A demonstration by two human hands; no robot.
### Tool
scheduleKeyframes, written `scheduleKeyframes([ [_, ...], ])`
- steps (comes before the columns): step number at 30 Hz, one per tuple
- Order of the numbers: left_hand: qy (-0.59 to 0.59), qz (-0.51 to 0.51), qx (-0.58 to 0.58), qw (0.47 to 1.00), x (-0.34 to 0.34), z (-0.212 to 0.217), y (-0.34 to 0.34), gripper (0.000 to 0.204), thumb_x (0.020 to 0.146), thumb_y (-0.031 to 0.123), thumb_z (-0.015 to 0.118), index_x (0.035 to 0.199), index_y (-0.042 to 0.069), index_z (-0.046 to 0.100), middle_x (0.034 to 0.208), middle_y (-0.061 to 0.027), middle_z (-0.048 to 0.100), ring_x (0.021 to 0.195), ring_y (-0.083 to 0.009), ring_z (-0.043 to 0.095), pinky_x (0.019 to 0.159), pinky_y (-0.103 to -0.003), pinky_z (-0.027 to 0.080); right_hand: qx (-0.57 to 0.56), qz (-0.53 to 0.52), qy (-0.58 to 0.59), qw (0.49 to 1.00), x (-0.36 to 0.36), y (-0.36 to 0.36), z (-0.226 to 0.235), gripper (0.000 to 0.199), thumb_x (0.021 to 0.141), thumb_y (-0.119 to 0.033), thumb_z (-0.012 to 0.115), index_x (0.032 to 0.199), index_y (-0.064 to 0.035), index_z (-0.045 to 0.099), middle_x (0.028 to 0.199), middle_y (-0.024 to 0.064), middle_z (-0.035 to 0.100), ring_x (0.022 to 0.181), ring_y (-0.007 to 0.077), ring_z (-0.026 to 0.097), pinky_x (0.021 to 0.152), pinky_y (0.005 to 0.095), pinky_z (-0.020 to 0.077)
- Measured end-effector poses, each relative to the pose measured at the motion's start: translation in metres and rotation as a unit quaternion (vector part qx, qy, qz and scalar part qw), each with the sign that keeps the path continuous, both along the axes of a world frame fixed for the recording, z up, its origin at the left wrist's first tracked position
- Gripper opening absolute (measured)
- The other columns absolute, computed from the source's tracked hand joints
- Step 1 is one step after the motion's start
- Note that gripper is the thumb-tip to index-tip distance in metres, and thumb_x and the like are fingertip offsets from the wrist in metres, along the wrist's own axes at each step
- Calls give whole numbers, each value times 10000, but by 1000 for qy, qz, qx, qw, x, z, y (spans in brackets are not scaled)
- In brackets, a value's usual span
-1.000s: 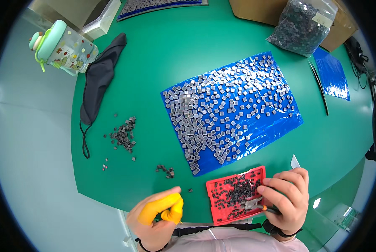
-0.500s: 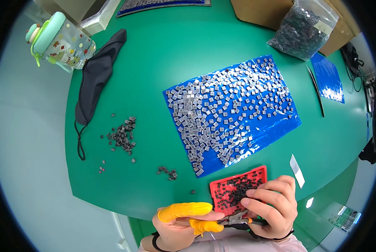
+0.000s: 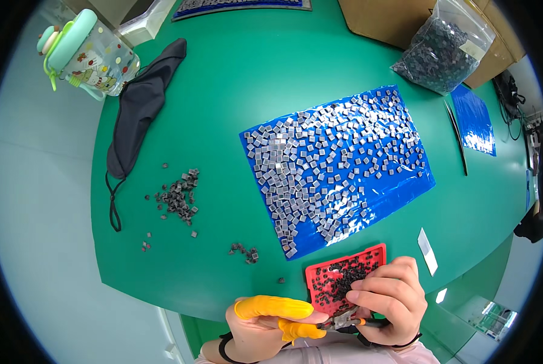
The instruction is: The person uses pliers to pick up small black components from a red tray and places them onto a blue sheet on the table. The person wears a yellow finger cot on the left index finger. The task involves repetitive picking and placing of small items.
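Note:
My right hand is wrapped round small pliers with orange and black handles, over the near side of a shallow red tray. Small black pieces lie scattered and heaped in that tray. My left hand wears yellow finger cots on thumb and index finger. Its fingertips pinch together at the tip of the pliers; whatever sits between them is too small to make out. Past the tray, a blue sheet carries many small grey square pieces.
Loose dark pieces lie in a pile on the green table, with a smaller cluster nearer. A black cloth case and clear bottle stand left. Tweezers, a bag of dark pieces and a white strip are right.
Both hands keep their grip near the tray, the left shifted slightly right and the pliers tilted a little. The whole view has moved slightly.

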State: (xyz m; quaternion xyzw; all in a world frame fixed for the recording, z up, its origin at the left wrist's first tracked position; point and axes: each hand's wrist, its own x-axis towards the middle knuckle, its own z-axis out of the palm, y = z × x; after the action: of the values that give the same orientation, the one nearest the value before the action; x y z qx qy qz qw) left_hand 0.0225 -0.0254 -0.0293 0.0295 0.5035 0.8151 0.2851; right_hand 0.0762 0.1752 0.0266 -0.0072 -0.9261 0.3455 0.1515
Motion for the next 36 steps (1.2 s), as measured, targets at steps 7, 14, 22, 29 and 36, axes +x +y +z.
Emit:
scheduleKeyframes([
  [7,-87,16,2,996,3,18,3,257,788,-71,726,1011,-96,599,916,-262,688,779,-281,711,691,-360,616,80,0,34,996,4,3,1,497,459,-141,711,952,-93,683,859,33,642,744,239,557,649,414,376],
  [14,193,-98,-52,975,-23,18,22,170,834,40,724,963,-56,669,958,-160,699,811,-215,675,699,-284,535,75,10,56,996,10,9,-2,549,436,-161,716,975,-81,649,815,48,597,706,245,536,623,415,370],
  [22,339,-90,-30,936,-19,11,25,150,872,41,658,996,-14,594,797,-123,601,621,-256,544,573,-339,440,53,27,66,996,10,7,-7,497,462,-141,715,952,-78,655,805,55,593,671,235,531,559,365,379],
  [29,315,-150,51,936,-13,-5,20,135,924,87,591,1020,8,539,779,-133,555,631,-299,500,595,-391,413,34,47,67,996,10,8,-6,439,507,-135,727,939,-86,667,793,41,596,670,218,538,556,347,384],
  [36,242,-222,-4,944,-23,0,13,220,986,218,531,975,3,581,832,-136,587,676,-260,558,636,-325,457,48,40,75,995,7,8,-4,438,505,-129,723,936,-78,665,793,40,599,677,218,539,559,349,382],
])
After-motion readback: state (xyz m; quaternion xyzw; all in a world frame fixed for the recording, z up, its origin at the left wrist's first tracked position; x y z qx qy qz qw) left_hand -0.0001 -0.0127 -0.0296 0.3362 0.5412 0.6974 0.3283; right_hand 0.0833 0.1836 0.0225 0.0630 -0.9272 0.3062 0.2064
